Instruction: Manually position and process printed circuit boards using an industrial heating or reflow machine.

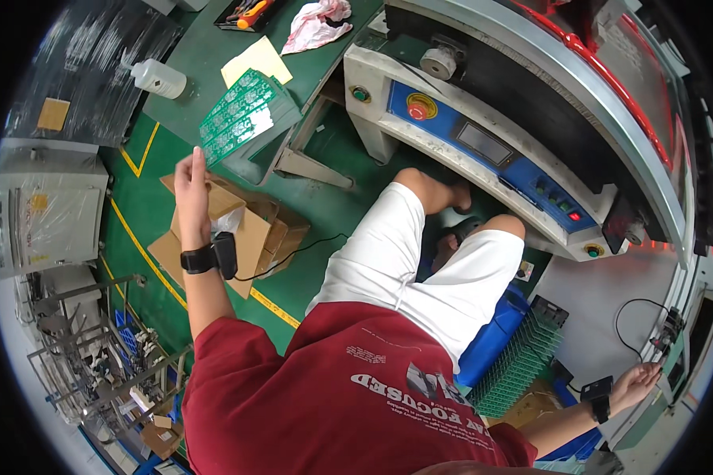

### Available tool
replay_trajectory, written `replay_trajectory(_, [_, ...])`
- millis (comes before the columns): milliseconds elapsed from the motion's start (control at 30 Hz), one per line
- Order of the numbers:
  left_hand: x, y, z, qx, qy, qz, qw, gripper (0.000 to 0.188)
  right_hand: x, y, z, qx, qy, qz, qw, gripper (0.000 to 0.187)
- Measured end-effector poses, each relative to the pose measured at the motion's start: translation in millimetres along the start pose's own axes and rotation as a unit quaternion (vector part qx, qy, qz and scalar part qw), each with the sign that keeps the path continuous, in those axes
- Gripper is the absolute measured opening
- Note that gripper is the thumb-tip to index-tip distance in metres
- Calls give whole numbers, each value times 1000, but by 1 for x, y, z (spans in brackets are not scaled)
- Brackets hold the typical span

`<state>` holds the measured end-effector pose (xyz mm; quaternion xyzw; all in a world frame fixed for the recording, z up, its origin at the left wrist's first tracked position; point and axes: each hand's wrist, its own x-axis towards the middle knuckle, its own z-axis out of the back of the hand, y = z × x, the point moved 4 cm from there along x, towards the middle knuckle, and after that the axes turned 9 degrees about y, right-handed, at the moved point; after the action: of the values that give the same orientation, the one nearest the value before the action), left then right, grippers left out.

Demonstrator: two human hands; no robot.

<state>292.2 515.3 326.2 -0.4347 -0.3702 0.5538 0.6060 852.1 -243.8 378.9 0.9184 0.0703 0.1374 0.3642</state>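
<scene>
At the left, my left hand is raised beside the near corner of a stack of green printed circuit boards. Its fingers look stretched upward, and I cannot tell whether they touch the boards. Far out to the right, my right hand reaches to the edge of some equipment. Its fingers come together at the tips, and whatever is between them is too small to make out. A black strap with a small box sits on each wrist.
The boards lie on a green table with yellow paper, a white bottle and a crumpled cloth. Ahead stands a machine with a blue control panel. Open cardboard boxes stand on the floor; a green rack is at my right.
</scene>
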Motion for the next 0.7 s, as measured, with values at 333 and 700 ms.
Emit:
replay_trajectory(333, [-3,6,2,-305,86,78,945,16,-87,-170,-132,-19,-41,-70,996,32])
replay_trajectory(700, [-137,-36,-152,-341,408,36,847,12,-145,-340,-267,-150,302,-331,881,50])
